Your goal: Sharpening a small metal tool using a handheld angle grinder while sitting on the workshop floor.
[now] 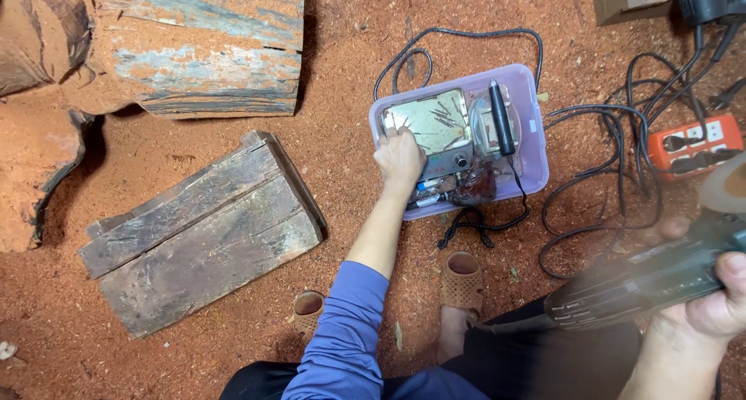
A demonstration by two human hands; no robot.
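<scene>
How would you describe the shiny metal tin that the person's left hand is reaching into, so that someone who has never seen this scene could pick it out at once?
Start at the pale purple plastic tub on the red sawdust floor, right of the weathered wooden slab. In its left half lies a flat rectangular metal tin, with the left hand at its lower left corner. Unlike the black pen-shaped tool beside it, it is silvery, reflective and holds thin loose bits.

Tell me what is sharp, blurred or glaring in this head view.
Head view: even, soft light; the wood slab and the left hand in the purple tub are sharp; the metal tin gives a dull glare; the right hand and its power tool, near the lens, are smeared by blur.
</scene>
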